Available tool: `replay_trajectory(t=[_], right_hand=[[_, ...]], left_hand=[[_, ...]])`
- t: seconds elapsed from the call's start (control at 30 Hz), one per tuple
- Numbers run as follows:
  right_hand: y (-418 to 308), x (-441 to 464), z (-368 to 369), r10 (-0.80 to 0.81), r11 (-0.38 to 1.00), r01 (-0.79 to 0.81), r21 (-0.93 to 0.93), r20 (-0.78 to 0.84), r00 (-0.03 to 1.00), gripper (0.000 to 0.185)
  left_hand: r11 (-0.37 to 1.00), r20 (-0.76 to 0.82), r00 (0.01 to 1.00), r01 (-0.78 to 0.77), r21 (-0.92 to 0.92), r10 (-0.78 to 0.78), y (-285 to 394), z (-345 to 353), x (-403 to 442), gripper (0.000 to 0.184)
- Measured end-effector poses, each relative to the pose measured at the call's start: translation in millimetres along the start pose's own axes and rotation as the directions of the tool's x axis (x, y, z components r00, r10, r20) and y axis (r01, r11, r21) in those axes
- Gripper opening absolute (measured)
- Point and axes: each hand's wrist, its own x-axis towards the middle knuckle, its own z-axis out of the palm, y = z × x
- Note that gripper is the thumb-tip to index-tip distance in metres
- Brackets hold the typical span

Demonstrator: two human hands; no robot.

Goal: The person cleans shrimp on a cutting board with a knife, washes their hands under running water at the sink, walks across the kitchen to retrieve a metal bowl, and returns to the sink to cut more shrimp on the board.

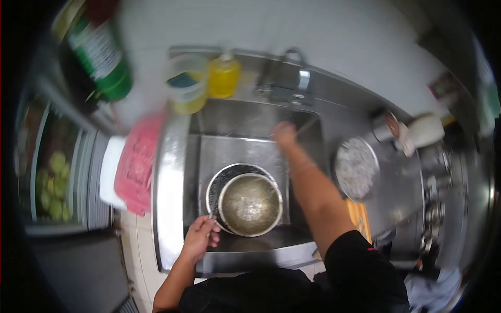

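At the near left edge of the sink point(229, 151), the left hand point(201, 235) pinches a thin metal piece point(210, 214) beside the outer bowl point(222, 180); a sudden pull might tilt the nested inner bowl point(250, 204) and spill it. The right forearm point(308, 177) stands between bowls and white-filled basin point(357, 168); its right hand point(283, 134), near the far right corner, is too blurred to tell its grip. Beyond the far left corner stand the plastic tub point(186, 94) and soap bottle point(224, 78).

left hand point(198, 237): fingers point(214, 237) curled | right hand point(284, 133): motion-blurred | right arm point(319, 192): extended forward
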Motion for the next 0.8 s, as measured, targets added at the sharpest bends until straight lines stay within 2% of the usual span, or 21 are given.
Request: replay_trajectory(t=[0.03,0.07,0.1,0.13,0.17,0.23,0.3,0.37,0.43,0.47,0.53,0.57,0.6,0.63,0.67,0.73,0.8], right_hand=[[-17.6,-33.9,2.4,-0.150,0.874,-0.039,0.484,0.345,0.927,0.028],[-35.2,-75.9,28.3,-0.230,0.768,-0.039,0.639,0.333,0.915,0.042],[-32.3,-106.9,-2.2,-0.408,0.665,-0.095,0.741,0.466,0.785,0.066],[-25.0,-142.4,-53.0,-0.383,0.604,-0.154,0.782,0.454,0.804,0.080],[-30.1,-165.2,-33.4,-0.313,0.419,-0.160,0.894,0.307,0.899,0.070],[-2.1,-221.3,-79.5,-0.092,0.213,-0.195,0.957,0.218,0.972,0.055],[27.4,-271.1,-91.0,0.080,0.224,-0.107,0.969,0.091,0.993,0.029],[65.4,-345.3,-111.6,0.293,0.197,-0.047,0.979,-0.012,0.956,0.014],[100.6,-434.5,-138.8,0.482,0.063,-0.195,0.979,0.141,0.865,0.012],[108.4,-481.0,-144.8,0.560,-0.008,-0.245,0.970,0.207,0.802,0.012],[102.4,-565.8,-119.2,0.785,-0.071,-0.247,0.967,0.207,0.583,0.011],[95.8,-603.5,-112.1,0.864,-0.084,-0.240,0.967,0.191,0.465,0.011],[86.6,-647.9,-118.6,0.921,-0.092,-0.254,0.963,0.179,0.345,0.012],[71.5,-690.0,-108.5,0.947,-0.083,-0.358,0.930,0.185,0.261,0.011],[51.4,-733.2,-89.9,0.967,-0.080,-0.456,0.887,0.180,0.180,0.010],[7.7,-810.4,-87.1,0.923,-0.233,-0.689,0.686,0.380,0.066,0.013],[-38.7,-881.6,-76.2,0.728,-0.483,-0.763,0.429,0.681,-0.079,0.030]], left_hand=[[1.000,-0.004,1.000,-0.008,0.029,0.009,2.3,3.2,0.7,0.018],[0.999,0.015,0.999,-0.034,0.036,0.034,2.8,5.3,2.3,0.018],[0.997,0.033,0.998,-0.055,0.045,0.054,2.0,7.9,1.3,0.018],[0.993,0.052,0.996,-0.083,0.081,0.079,3.9,14.0,-1.1,0.019],[0.990,0.040,0.995,-0.100,0.100,0.096,5.4,23.1,-6.2,0.021],[0.977,0.086,0.985,-0.161,0.142,0.150,-0.1,33.7,-4.6,0.026],[0.951,0.125,0.974,-0.214,0.223,0.190,-1.2,54.9,-7.8,0.029],[0.939,0.209,0.959,-0.242,0.243,0.193,-11.0,77.3,-9.0,0.031],[0.906,0.273,0.944,-0.271,0.325,0.185,-21.8,108.3,-13.6,0.029],[0.876,0.341,0.923,-0.306,0.373,0.178,-30.5,119.2,-15.1,0.030],[0.818,0.437,0.886,-0.362,0.447,0.153,-46.2,165.4,-34.4,0.035],[0.770,0.515,0.855,-0.372,0.519,0.066,-47.9,197.1,-71.4,0.038],[0.745,0.565,0.825,-0.378,0.549,0.002,-60.5,205.8,-56.4,0.037],[0.722,0.605,0.794,-0.386,0.574,-0.057,-74.7,214.5,-40.8,0.037],[0.705,0.638,0.769,-0.427,0.567,-0.048,-96.5,232.9,-46.9,0.036],[0.677,0.702,0.712,-0.505,0.535,-0.024,-129.9,266.6,-65.4,0.037],[0.672,0.770,0.624,-0.514,0.533,-0.133,-166.3,289.1,-61.4,0.037]])
